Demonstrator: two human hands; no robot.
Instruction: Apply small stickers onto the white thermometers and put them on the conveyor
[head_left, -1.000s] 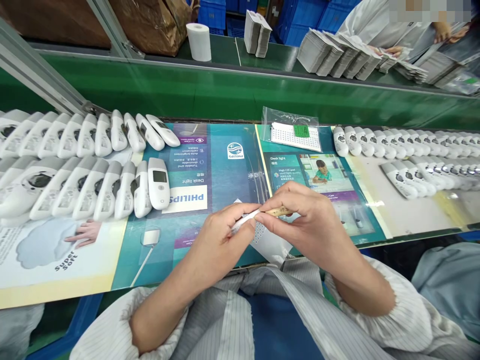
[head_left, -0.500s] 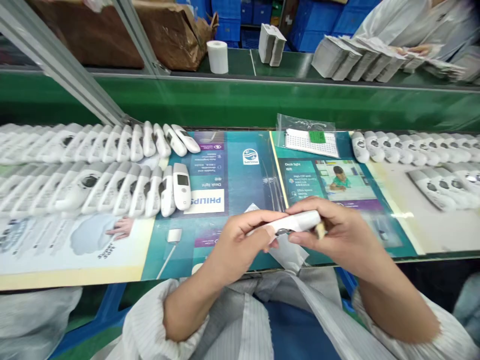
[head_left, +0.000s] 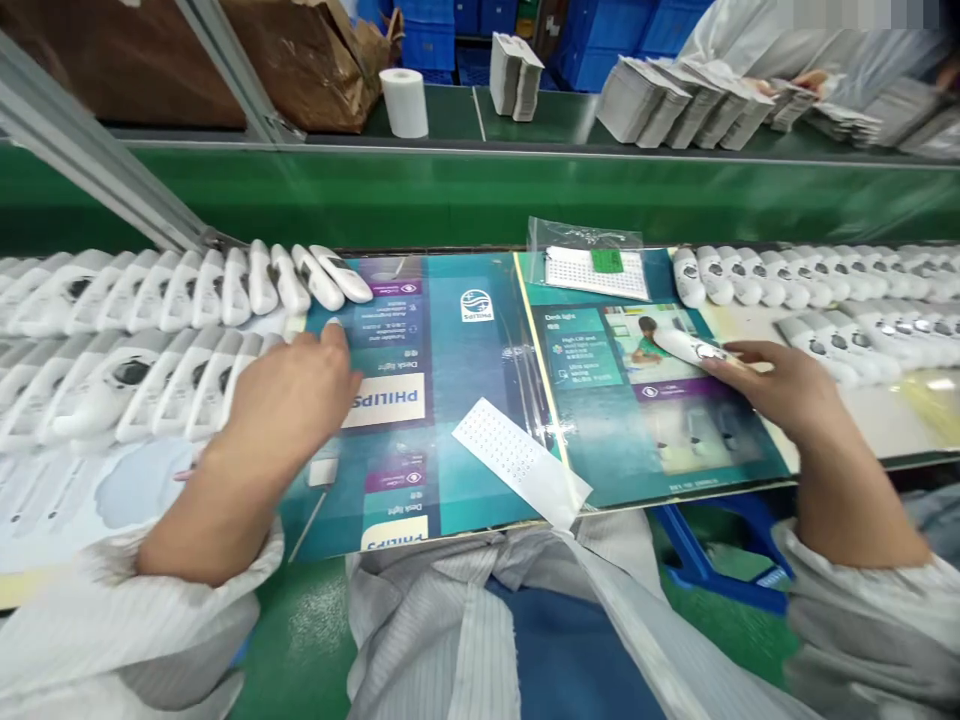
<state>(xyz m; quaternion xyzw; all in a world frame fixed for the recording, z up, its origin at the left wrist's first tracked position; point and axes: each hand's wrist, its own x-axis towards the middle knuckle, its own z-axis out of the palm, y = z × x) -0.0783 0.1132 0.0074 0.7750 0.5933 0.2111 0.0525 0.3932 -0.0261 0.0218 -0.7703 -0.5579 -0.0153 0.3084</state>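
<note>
My right hand (head_left: 780, 385) pinches the near end of a white handheld thermometer (head_left: 679, 347) above the right part of the printed mat. The thermometer lies tilted, with its dark round part towards my fingers. At the left, my left hand (head_left: 296, 385) curls over the end of the lower row of thermometers (head_left: 161, 385); a white tip shows past its fingers, and most of what it grips is hidden. Between my hands a white sheet with rows of small dots (head_left: 517, 460) rests on the mat, its lower end at the table edge.
More thermometers lie in an upper left row (head_left: 169, 290) and in right-hand rows (head_left: 795, 275). A clear bag with a dotted sheet (head_left: 596, 270) lies at the back. On the ledge stand a white roll (head_left: 405, 103) and paper stacks (head_left: 645, 105), near another person's hands.
My hands have parted: the right carried the thermometer right, the left let go of it and moved to the lower left row. The dotted sheet is now uncovered.
</note>
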